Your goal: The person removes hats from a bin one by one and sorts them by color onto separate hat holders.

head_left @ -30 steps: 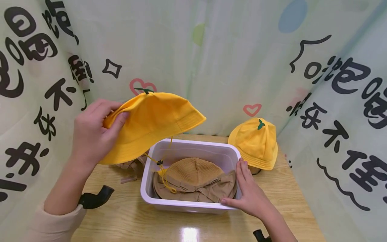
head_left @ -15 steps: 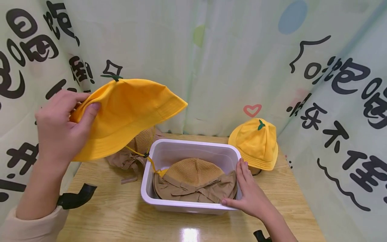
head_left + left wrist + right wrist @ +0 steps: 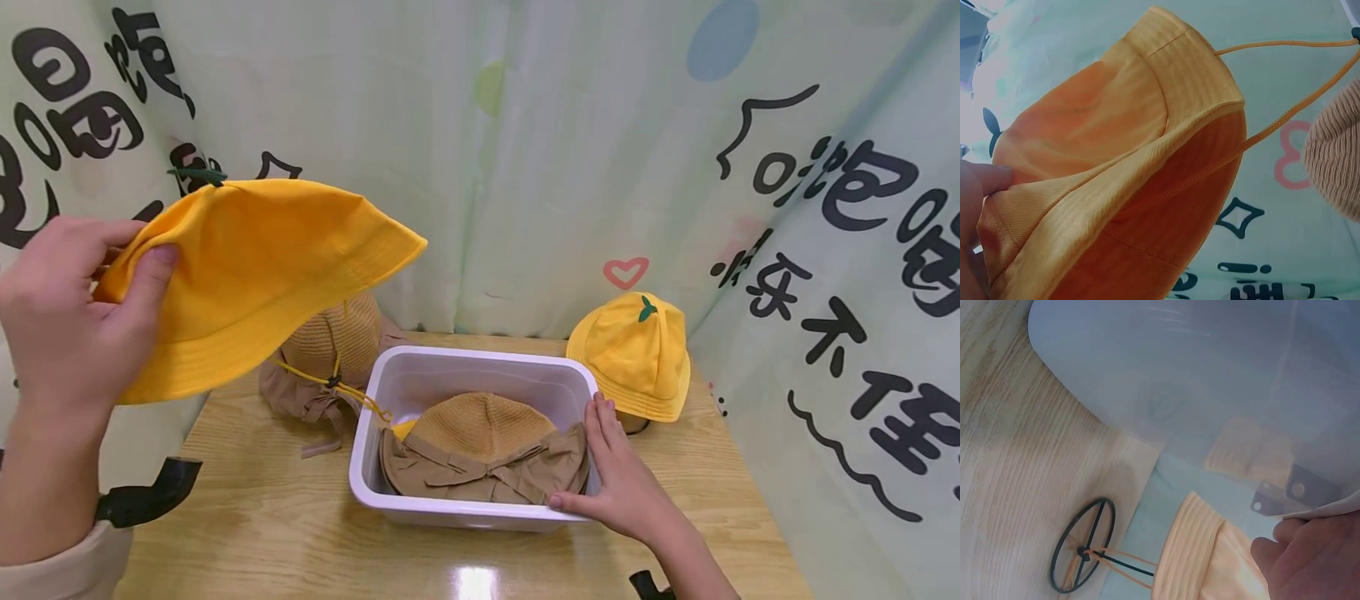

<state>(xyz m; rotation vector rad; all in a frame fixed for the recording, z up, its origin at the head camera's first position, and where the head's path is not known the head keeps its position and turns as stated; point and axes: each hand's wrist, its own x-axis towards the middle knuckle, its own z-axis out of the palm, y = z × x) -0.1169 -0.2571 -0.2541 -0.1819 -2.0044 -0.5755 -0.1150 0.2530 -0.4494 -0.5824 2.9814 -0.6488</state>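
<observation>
My left hand [image 3: 82, 308] pinches one side of a yellow bucket hat [image 3: 262, 267], holding it up at the left, above the table. A green sprout tops the hat, and its yellow chin cord [image 3: 307, 375] hangs toward the bin. The left wrist view shows the hat's folded brim [image 3: 1204, 81] and part of its inside. My right hand [image 3: 618, 475] rests at the front right corner of the white bin [image 3: 480, 357], thumb on the front rim, fingers straight along the side. Inside lies a tan knit hat [image 3: 487, 425] with a brown bow brim, over something yellow.
Behind the bin's right end, another yellow bucket hat [image 3: 633, 358] sits on a black wire stand [image 3: 1082, 550]. A second tan knit hat [image 3: 337, 333] with a brown brim stands behind the left end, partly hidden. Printed curtains [image 3: 540, 208] surround the wooden table [image 3: 300, 525].
My left hand has carried the yellow hat left and slightly up, drawing its cord from over the bin's contents to the left rim. The tan hat behind shows more. My right hand stays put.
</observation>
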